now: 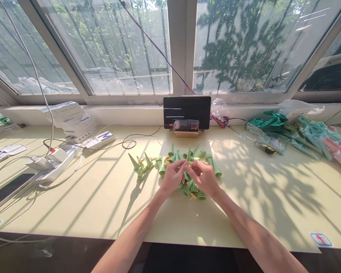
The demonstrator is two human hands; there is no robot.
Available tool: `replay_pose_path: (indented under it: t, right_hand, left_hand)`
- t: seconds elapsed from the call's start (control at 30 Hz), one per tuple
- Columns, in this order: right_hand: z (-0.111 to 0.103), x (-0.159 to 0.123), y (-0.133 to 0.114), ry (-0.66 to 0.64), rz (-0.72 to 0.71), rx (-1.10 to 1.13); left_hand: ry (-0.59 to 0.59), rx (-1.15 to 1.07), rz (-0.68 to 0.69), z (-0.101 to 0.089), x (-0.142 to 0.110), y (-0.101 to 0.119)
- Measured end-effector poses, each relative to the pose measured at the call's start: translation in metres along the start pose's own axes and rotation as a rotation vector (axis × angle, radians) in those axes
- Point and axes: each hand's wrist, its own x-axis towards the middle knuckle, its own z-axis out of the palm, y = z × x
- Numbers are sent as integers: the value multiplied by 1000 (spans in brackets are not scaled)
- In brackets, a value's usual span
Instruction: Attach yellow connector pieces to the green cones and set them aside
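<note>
My left hand [174, 175] and my right hand [204, 176] meet over a pile of green cones at the middle of the table. Between their closed fingertips is a green cone [189, 152], its pointed tip upward; the lower part is hidden by the fingers. Hollow-ended green cones [216, 170] lie around and under both hands, some upright, others on their sides. Small yellowish pieces [193, 196] show among them, too small to make out. To the left of the pile sits a smaller group of green cones [134, 162] with yellowish pieces beside them.
A phone [186, 125] leans before a black tablet [186, 108] at the back. Power strip [59, 161], cables and white boxes [71, 117] occupy the left. Bagged green and pink items [315, 132] and a yellow-black tool [268, 149] lie at right.
</note>
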Motion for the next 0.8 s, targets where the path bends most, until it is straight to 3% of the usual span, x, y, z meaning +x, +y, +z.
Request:
replay_pose_path:
  t: [0.8]
  right_hand:
    - [1, -1, -1, -47, -29, 19]
  left_hand:
    - [-24, -47, -67, 2, -7, 2]
